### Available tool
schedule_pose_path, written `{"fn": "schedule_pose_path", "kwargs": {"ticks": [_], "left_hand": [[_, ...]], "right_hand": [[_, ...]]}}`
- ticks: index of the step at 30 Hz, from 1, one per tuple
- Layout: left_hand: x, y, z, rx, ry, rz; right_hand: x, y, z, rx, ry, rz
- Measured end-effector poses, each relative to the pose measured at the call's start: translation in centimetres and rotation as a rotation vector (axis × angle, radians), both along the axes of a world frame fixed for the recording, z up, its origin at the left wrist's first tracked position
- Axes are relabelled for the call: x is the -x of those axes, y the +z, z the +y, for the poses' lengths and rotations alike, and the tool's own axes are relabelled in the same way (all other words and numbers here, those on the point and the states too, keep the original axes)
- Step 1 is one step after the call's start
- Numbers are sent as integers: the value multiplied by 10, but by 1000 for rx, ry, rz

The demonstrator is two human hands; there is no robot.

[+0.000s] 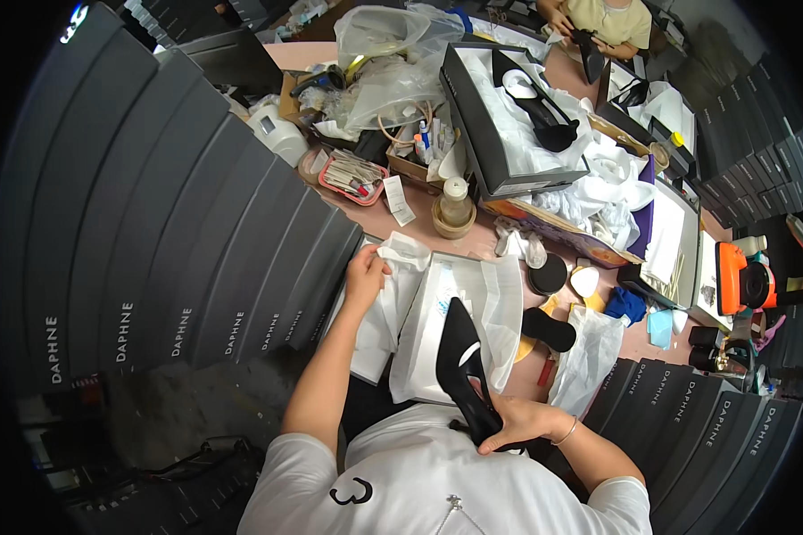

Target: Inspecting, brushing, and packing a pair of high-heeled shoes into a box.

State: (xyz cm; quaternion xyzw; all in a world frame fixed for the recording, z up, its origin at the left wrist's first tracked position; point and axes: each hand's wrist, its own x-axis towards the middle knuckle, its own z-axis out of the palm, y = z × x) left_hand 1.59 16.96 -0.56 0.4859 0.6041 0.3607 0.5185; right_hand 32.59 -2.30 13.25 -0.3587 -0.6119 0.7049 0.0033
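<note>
Holding 1 black pointed shoe by its heel end, your right hand is closing firmly around it at the table's near edge, toe pointing away over the white dust bag. Your left hand is pinching white tissue paper beside it. Judging by this, you are wrapping; next, you are needing paper spread open.

Cluttered pink table under shoebox

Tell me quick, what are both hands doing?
Left hand: closed on the white tissue paper.
Right hand: closed around the black pointed shoe.
</note>
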Motion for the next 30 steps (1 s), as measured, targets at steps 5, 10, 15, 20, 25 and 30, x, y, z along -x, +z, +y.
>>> {"fn": "schedule_pose_path", "kwargs": {"ticks": [5, 10, 15, 20, 25, 30], "left_hand": [[14, 89, -49, 85, -69, -284], [-2, 94, -67, -32, -41, -115], [-43, 35, -82, -59, -96, 160], [-86, 40, -91, -379, -177, 666], [-105, 49, -62, -131, -494, 1073], [-92, 30, -50, -182, -617, 1105]], "right_hand": [[-8, -10, -17, 44, -4, -41], [-10, 6, -24, -67, -173, 33], [-17, 20, -18, 219, -448, 583], [-18, -18, -65, 138, -383, 333], [-1, 12, -87, -45, -150, 47], [10, 18, -91, -307, -107, -92]]}}
